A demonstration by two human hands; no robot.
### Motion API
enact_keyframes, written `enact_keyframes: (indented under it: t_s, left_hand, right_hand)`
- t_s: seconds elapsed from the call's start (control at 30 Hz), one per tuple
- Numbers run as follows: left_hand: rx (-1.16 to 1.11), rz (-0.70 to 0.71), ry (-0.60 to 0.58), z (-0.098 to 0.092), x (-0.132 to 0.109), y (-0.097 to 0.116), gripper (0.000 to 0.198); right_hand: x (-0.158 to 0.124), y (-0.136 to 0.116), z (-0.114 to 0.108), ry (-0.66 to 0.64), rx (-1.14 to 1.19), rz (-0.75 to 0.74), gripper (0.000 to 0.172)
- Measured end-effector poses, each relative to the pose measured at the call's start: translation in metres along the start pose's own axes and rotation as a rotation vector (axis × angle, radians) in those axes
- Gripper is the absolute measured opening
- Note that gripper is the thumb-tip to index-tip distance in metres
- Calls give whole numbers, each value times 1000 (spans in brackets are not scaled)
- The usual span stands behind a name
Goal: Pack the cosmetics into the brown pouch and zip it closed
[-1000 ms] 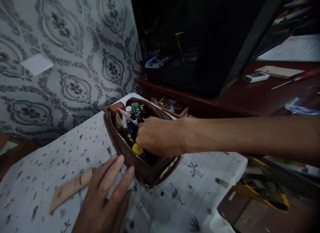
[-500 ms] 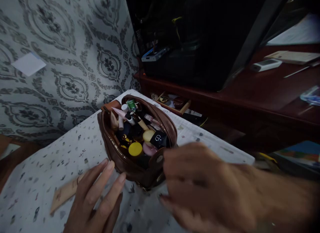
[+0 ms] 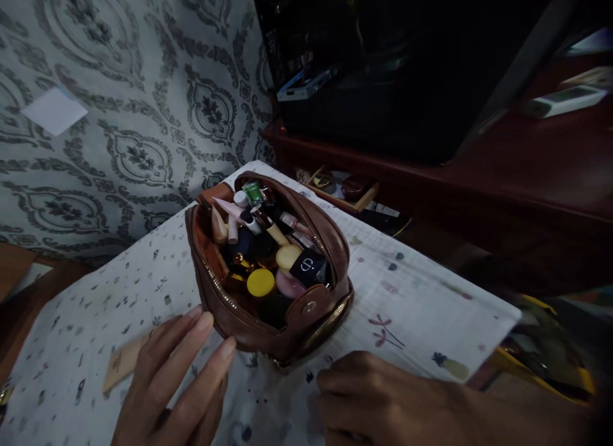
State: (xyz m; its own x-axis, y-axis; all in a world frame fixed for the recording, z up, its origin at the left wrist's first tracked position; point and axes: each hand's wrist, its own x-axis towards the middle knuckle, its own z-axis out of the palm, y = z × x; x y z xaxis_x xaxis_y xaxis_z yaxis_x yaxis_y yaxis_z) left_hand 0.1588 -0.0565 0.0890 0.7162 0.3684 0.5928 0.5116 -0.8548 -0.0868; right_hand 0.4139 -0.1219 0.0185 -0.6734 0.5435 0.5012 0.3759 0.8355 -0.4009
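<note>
Head view: the brown bag [image 3: 338, 248] is set unzipped on the cloth-covered surface [image 3: 416, 292], loosely crowded with cosmetics [image 3: 268, 225]. At the left hand [image 3: 175, 382], the grip is spread apart with nothing held; whether the bag is touched by its fingertips cannot be told. The right hand [image 3: 368, 398] is curled low near the bag's closest end, and whether anything is clamped in its grip cannot be told. If the bag is bumped or tipped, the yellow lid [image 3: 261, 282] and dark case [image 3: 311, 268] could be spilled. The beige tube [image 3: 122, 364], partly hidden by the left hand, could be knocked aside.
</note>
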Motion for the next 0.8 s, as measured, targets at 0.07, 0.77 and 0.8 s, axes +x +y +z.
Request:
enact_keyframes:
  t_s: [0.07, 0.77, 0.8]
  left_hand:
    - [1, 11, -2, 0, -1, -2, 59]
    - [219, -274, -219, 7, -55, -68, 61]
    - [262, -393, -227, 5, -67, -85, 57]
  right_hand:
    - [4, 6, 2, 17, 59, -20, 23]
    - [18, 4, 16, -51, -85, 16, 26]
    - [19, 4, 18, -42, -94, 3, 28]
